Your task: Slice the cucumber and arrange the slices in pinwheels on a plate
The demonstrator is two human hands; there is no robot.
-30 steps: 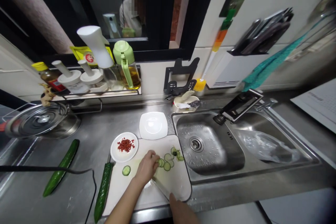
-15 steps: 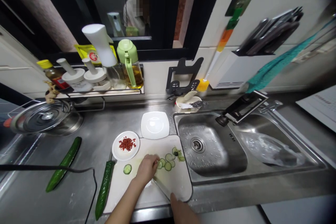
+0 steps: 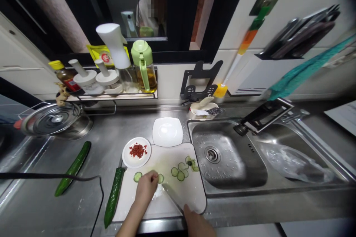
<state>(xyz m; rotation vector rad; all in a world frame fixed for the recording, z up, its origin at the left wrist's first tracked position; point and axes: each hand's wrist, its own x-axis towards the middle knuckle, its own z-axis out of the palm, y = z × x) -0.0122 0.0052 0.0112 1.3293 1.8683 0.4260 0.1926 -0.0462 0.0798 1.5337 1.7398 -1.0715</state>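
My left hand (image 3: pixel 147 189) is over the middle of the white cutting board (image 3: pixel 191 200), fingers pinched at the edge of a thin cucumber slice (image 3: pixel 160 179). My right hand (image 3: pixel 197 222), at the board's front edge, grips a knife whose blade (image 3: pixel 172 199) lies slantwise low over the board, its tip near that slice. A separate slice (image 3: pixel 137 177) rests left of my left hand. Several overlapping slices (image 3: pixel 180 176) lie at the right, beside some green scraps (image 3: pixel 193 163). A whole cucumber (image 3: pixel 114 197) lies along the board's left edge.
Behind the board stand a plate of red bits (image 3: pixel 130 161) and a white square dish (image 3: pixel 167 132). Another cucumber (image 3: pixel 73 168) lies on the left counter, near a dark cable (image 3: pixel 101 192). The sink (image 3: pixel 228 155) borders the board's right side. A lidded pot (image 3: pixel 66 124) stands back left.
My left hand has moved left, away from the overlapping slices, with a cucumber slice at its fingertips. The knife stays in my right hand. The whole view has shifted slightly.
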